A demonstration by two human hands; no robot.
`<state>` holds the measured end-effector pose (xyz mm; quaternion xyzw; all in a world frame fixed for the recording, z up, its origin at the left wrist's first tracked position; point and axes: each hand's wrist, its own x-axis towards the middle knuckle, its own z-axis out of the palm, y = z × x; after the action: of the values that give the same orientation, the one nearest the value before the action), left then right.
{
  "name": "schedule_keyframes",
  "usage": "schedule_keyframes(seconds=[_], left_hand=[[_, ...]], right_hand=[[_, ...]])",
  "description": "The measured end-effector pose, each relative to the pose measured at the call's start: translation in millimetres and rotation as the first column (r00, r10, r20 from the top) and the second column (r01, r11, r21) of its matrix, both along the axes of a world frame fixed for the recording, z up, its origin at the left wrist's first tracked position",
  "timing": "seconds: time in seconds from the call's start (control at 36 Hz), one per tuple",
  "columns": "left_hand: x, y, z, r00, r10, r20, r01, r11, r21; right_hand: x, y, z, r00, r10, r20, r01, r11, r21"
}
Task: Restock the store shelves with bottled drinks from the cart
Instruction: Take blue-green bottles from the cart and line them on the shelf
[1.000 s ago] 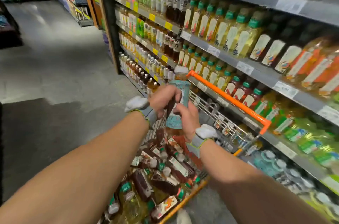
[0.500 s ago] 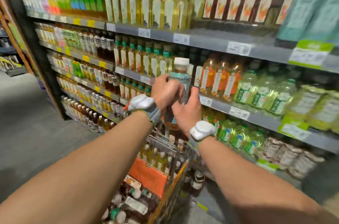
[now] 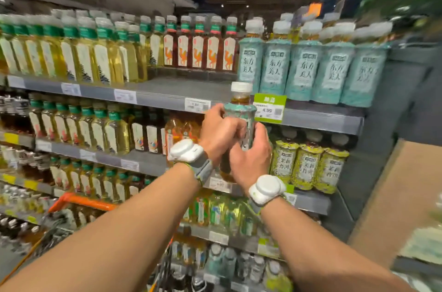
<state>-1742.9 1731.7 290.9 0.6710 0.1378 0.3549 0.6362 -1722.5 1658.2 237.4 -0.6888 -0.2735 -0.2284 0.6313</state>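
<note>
Bottle [image 3: 240, 110] lifted higher, cap now level with top shelf [image 3: 167, 93] front edge, near teal row [image 3: 275, 69]. Left hand [image 3: 221, 135] and right hand [image 3: 251, 157] both wrapped round it.

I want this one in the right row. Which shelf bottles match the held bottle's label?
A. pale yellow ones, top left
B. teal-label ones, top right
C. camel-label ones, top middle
B: the held bottle wears the same teal wrap and white cap as the teal-label bottles at top right.
</note>
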Motion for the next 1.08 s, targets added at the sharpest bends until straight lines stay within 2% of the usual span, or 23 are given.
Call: schedule_keyframes(seconds=[0.25,0.42,0.47,0.67,0.92,1.08], left_hand=[[33,-30,44,0.995,-0.096,0.038,0.095,0.994,0.045],[47,-39,57,0.982,-0.186,0.038,0.183,0.981,0.064],[55,-39,60,0.986,-0.167,0.022,0.164,0.982,0.089],[74,-51,87,0.989,-0.148,-0.029,0.151,0.972,0.181],[77,-79,99,0.95,-0.306,-0.063,0.312,0.935,0.169],[79,-81,108,0.931,-0.359,-0.063,0.365,0.914,0.176]], right_hand=[[29,-25,40,0.992,-0.113,0.053,0.112,0.993,0.027],[36,-40,53,0.982,-0.169,0.089,0.17,0.985,-0.007],[38,-45,54,0.976,-0.198,0.096,0.202,0.979,-0.036],[46,-59,68,0.921,-0.363,0.14,0.363,0.931,0.028],[61,-78,78,0.859,-0.495,0.129,0.489,0.869,0.075],[68,-86,89,0.829,-0.546,0.117,0.545,0.837,0.045]])
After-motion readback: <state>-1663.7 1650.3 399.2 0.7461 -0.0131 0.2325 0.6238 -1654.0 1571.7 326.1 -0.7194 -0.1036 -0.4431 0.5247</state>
